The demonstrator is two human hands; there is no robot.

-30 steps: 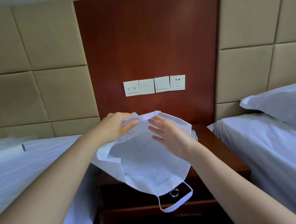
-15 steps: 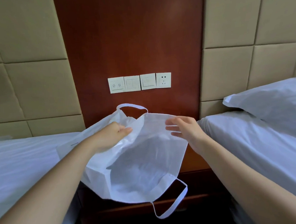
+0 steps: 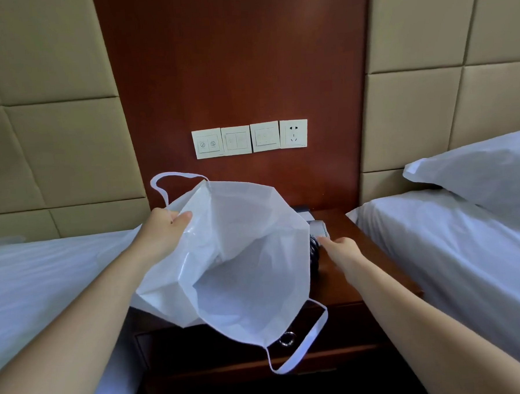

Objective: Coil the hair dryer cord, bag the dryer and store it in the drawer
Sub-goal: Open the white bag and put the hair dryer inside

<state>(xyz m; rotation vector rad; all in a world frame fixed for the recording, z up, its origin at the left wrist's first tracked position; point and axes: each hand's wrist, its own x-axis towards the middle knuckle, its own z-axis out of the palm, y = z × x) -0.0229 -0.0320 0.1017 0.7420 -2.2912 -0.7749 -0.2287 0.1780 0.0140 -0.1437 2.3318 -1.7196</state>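
Observation:
A white bag point(image 3: 242, 276) with loop handles hangs open over the dark wooden nightstand point(image 3: 368, 269), its mouth facing me. My left hand point(image 3: 164, 229) grips the bag's left rim between thumb and fingers. Behind the bag's right edge only a bit of the hair dryer point(image 3: 318, 228) shows as a pale grey part, with its black coiled cord point(image 3: 314, 251) just below. My right hand point(image 3: 341, 249) has left the bag and stretches toward the dryer, its fingertips at the grey part. The nightstand drawer point(image 3: 344, 331) looks closed, and its metal ring pull point(image 3: 287, 338) peeks out under the bag.
White-sheeted beds flank the nightstand, one on the left point(image 3: 46, 283) and one on the right point(image 3: 454, 247) with a pillow point(image 3: 480, 173). A row of wall switches point(image 3: 236, 140) and a socket point(image 3: 293, 133) sits on the wooden panel above.
My right hand released the bag's right rim and moved right and down to the dryer. The left hand keeps its hold, and the bag's mouth has opened wider.

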